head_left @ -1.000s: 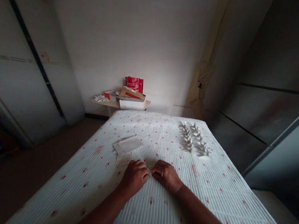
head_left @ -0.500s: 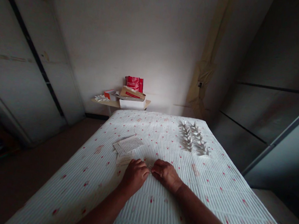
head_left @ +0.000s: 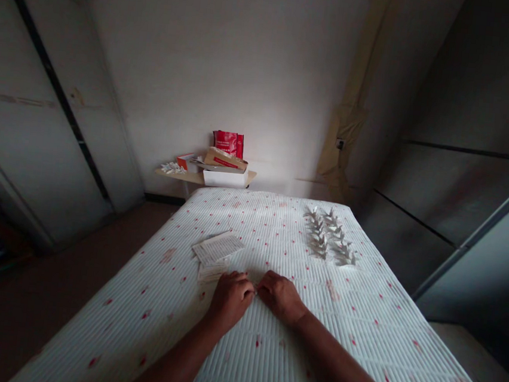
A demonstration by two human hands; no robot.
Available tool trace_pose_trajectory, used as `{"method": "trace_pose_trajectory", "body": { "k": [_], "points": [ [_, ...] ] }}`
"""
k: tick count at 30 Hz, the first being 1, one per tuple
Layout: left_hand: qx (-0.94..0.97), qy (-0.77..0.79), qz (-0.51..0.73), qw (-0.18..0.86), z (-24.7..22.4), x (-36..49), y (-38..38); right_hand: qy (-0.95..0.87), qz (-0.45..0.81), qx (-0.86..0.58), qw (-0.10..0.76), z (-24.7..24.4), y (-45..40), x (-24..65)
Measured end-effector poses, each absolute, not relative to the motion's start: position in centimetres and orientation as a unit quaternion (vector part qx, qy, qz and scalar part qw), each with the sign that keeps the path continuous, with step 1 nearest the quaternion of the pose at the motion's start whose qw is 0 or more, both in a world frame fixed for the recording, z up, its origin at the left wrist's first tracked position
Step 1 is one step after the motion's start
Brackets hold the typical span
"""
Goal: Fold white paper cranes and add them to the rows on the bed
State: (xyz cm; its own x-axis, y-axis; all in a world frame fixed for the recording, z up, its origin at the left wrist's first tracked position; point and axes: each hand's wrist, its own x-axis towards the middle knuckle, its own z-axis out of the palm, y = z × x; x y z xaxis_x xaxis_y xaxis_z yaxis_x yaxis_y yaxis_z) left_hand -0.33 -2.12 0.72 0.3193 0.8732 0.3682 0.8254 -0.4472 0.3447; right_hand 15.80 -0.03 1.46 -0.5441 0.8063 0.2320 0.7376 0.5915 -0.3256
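Note:
Both hands are close together over the middle of the bed, fingertips nearly touching. My left hand [head_left: 231, 297] is closed, its fingers curled in a pinch. Facing it, my right hand [head_left: 281, 297] is pinched too. A small sliver of folded paper [head_left: 255, 291] shows between the fingertips; the rest of it is hidden by the fingers. Just beyond my left hand lies a loose stack of printed paper sheets [head_left: 218, 247], the top ones turned at an angle. Several folded paper cranes [head_left: 321, 236] stand in two rows farther off on the right.
A ribbed white bedspread with red specks [head_left: 265, 360] covers the bed. Past its far edge, a small table [head_left: 195, 177] holds a white box [head_left: 225, 179], a red bag [head_left: 227, 143] and more folded paper pieces [head_left: 173, 167]. Cabinets flank both sides.
My right hand and forearm have shifted very slightly, and the paper between the fingertips shows a little less. The sheets and the cranes have not moved.

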Motion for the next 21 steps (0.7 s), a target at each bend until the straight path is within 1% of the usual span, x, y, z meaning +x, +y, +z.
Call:
{"method": "trace_pose_trajectory", "body": {
  "k": [6,17,21],
  "points": [
    [0.778,0.563,0.267,0.083,0.3,-0.3,-1.7,-0.832,0.146,-0.517,0.136,2.9,-0.2,15.0],
    [0.744,0.616,0.243,0.084,0.6,0.4,-1.7,-0.796,0.149,-0.571,0.136,2.4,0.3,14.5],
    [0.703,0.669,0.21,0.119,1.2,0.7,-1.6,-0.775,0.176,-0.591,0.136,2.6,0.5,14.5]
  ]
}}
